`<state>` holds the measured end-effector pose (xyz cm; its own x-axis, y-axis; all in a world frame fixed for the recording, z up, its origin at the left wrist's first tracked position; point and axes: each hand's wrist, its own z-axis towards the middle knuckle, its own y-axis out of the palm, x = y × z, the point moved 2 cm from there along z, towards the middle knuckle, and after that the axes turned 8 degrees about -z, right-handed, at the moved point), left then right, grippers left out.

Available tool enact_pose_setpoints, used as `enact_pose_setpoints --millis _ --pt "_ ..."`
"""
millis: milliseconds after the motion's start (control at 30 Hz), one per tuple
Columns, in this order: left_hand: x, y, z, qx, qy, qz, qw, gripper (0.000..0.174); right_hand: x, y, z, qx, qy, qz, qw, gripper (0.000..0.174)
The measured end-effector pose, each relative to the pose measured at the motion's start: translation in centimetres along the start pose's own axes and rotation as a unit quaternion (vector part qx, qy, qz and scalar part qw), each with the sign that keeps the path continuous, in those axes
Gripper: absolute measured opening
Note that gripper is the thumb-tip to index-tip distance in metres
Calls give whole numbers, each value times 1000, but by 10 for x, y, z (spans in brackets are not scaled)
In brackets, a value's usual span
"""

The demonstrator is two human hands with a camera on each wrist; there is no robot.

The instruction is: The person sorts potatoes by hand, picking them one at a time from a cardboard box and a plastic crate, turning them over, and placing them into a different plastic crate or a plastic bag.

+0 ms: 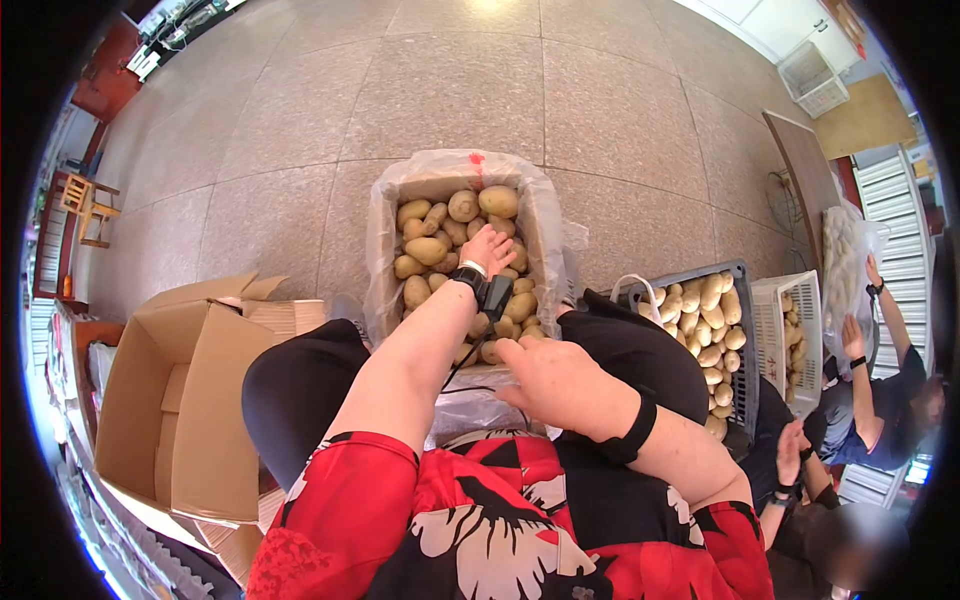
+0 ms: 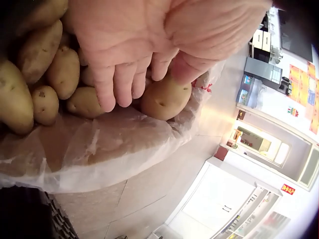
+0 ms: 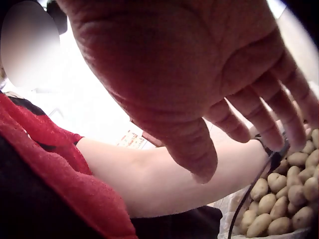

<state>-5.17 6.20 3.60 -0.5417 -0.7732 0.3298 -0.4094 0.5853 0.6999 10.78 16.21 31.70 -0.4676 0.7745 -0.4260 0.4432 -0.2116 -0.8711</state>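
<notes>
"Brown potatoes, head view: where?"
"Inside the plastic-lined box. The left hand is over them, the right hand by the near edge."
"Left wrist?"
"Fingers straight, grasping nothing. The thumb overlaps one potato; touching, I cannot tell."
"Right wrist?"
"Fingers loosely extended, palm empty, potatoes beyond."

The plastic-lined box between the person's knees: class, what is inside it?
Potatoes lie inside, some partly covered by the left hand. Whatever lies below the upper potatoes cannot be seen.
</notes>
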Motion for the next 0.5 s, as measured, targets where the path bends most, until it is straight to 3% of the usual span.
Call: enact_pose_setpoints --millis 67,133,267,300,400,433,467,500 --pt "1 -3 -8 -3 -2 16 1000 60 1 1 1 10 -4 1 1000 32" --pt "1 -5 -24 23 -59 93 994 57 4 2 0 23 -6 3 1000 32" --pt "-6 -34 -30 9 -58 295 954 50 7 7 -2 40 -6 -9 999 33" --pt "-8 -35 -48 79 -67 288 952 50 8 8 -2 30 -2 -13 999 34" --pt "-12 -41 -74 129 -54 359 923 36 9 10 -2 16 2 -15 1000 34" --pt "-11 -76 -46 -80 97 530 839 37 11 11 -3 4 3 -11 1000 37" --pt "-10 -113 -21 -290 237 642 669 39 12 12 -3 14 21 -9 1000 37" --pt "-3 -116 -29 -271 230 633 687 38 14 13 -3 21 6 -1 1000 36"
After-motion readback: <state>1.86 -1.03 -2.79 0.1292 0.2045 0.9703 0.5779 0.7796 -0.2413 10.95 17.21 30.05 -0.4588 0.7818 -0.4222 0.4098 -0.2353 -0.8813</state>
